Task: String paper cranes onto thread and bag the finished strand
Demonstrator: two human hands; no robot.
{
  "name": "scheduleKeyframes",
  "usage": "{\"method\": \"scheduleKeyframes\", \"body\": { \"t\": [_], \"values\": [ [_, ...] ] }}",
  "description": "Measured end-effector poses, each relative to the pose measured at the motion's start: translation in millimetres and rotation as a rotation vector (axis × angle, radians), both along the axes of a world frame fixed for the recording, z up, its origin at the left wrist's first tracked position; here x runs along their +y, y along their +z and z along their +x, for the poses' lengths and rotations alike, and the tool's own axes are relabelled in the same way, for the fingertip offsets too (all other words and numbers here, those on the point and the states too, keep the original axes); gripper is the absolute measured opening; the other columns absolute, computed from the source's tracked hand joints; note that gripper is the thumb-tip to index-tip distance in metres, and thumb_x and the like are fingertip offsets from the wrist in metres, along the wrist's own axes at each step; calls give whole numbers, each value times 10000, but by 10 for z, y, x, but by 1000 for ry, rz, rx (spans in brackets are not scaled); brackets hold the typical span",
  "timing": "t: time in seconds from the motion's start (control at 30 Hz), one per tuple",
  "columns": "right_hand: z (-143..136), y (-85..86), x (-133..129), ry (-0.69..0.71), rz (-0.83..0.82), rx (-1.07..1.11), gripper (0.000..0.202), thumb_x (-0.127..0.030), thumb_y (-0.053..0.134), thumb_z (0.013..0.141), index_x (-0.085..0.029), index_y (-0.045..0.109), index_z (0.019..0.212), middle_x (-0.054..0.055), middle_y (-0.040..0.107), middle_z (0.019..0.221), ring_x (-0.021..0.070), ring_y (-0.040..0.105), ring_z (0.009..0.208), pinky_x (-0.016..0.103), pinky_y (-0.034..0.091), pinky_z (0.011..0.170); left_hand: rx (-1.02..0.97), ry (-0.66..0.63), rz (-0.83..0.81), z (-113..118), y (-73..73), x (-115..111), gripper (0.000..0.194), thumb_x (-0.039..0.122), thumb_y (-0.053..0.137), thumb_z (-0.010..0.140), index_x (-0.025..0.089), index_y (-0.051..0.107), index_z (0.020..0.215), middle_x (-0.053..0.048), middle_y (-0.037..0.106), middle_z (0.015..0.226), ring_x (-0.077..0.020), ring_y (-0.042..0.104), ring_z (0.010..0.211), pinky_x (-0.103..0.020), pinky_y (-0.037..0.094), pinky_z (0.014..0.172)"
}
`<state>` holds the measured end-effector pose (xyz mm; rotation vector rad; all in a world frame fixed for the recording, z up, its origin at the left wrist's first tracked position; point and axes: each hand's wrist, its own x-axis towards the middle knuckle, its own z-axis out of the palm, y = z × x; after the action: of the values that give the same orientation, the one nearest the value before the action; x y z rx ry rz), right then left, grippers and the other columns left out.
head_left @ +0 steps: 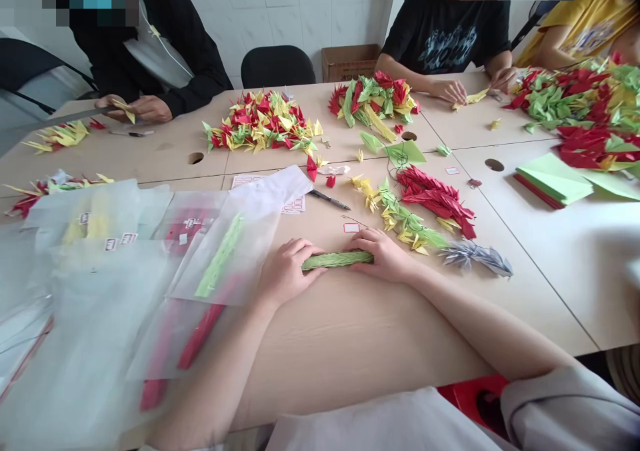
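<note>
A green bundle of folded paper cranes (336,260), pressed into a long narrow strip, lies crosswise on the table in front of me. My left hand (290,268) is closed around its left end, thumb along the near side. Around the right end my right hand (383,254) is closed in the same way. Just beyond my right hand lies a small white label with a red border (351,228). Left of my left hand a clear plastic bag (260,238) holds a similar green strip (220,254). A black pen (330,200) lies beyond my hands.
Red paper strands (435,198), a yellow-green strand (410,218) and a grey bundle (477,258) lie to the right. Piles of coloured cranes (265,121) stand farther back. Translucent bags (95,344) cover the left side. Across the table, people's hands (150,109) handle folded paper.
</note>
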<state>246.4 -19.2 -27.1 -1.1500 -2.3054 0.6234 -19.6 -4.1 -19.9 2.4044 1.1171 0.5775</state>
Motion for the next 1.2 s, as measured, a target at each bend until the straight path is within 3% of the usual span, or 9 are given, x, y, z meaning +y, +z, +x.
{"method": "scheduleKeyframes", "body": {
  "t": [0.1, 0.43, 0.53, 0.67, 0.73, 0.8, 0.97, 1.2],
  "values": [
    [-93, -26, -18, -15, 24, 3, 372, -397, 712, 846, -226, 664, 1172, 91, 664, 1048, 257, 592, 1032, 424, 464, 930, -31, -22, 5, 80, -33, -24, 230, 296, 702, 849, 219, 658, 1061, -37, 632, 1002, -207, 584, 965, -358, 473, 880],
    [-131, -129, 4, 14, 7, 81, 200, -362, 651, 901, -227, 723, 1031, 72, 662, 944, 203, 602, 891, 346, 492, 821, -127, -63, -8, 146, -114, 9, 122, 280, 693, 862, 194, 660, 941, -37, 652, 915, -190, 586, 873, -342, 476, 815],
    [-135, -98, -7, 18, 9, 46, 280, -416, 651, 892, -223, 699, 1089, 87, 661, 993, 225, 607, 945, 373, 495, 859, -82, -51, -28, 161, -92, -4, 109, 291, 675, 871, 201, 650, 927, -43, 650, 923, -197, 590, 885, -347, 481, 826],
    [-93, 29, -46, 4, 51, -2, 581, -549, 654, 849, -204, 565, 1308, 145, 621, 1217, 303, 573, 1141, 456, 474, 963, 1, -37, -2, 148, 1, -54, 360, 399, 698, 835, 206, 607, 1125, -88, 635, 1111, -253, 591, 1028, -406, 477, 918],
    [-21, 101, -68, -12, 75, -15, 614, -534, 623, 877, -207, 495, 1381, 157, 584, 1305, 312, 548, 1207, 466, 471, 986, 17, -38, 10, 91, 80, -73, 543, 459, 709, 815, 218, 541, 1271, -108, 601, 1240, -280, 566, 1137, -432, 453, 995],
    [81, 160, -82, -3, 73, -33, 596, -491, 601, 905, -221, 454, 1416, 151, 560, 1352, 305, 543, 1226, 461, 480, 989, 20, -43, -3, -6, 165, -78, 585, 451, 704, 825, 239, 506, 1333, -98, 575, 1302, -273, 543, 1203, -417, 434, 1048],
    [316, 188, -71, 73, -56, -48, 505, -431, 644, 887, -222, 538, 1335, 131, 604, 1248, 274, 589, 1139, 416, 528, 942, 80, -51, -85, -263, 280, -45, 393, 354, 714, 829, 259, 604, 1195, -46, 614, 1171, -229, 587, 1102, -360, 487, 959],
    [378, 48, -21, 15, -127, 5, 273, -348, 665, 877, -210, 663, 1113, 110, 622, 1095, 238, 637, 990, 368, 572, 829, 150, -68, -90, -273, 194, -12, 142, 297, 636, 887, 209, 621, 996, -46, 644, 1004, -215, 610, 968, -367, 501, 885]
  ]
}}
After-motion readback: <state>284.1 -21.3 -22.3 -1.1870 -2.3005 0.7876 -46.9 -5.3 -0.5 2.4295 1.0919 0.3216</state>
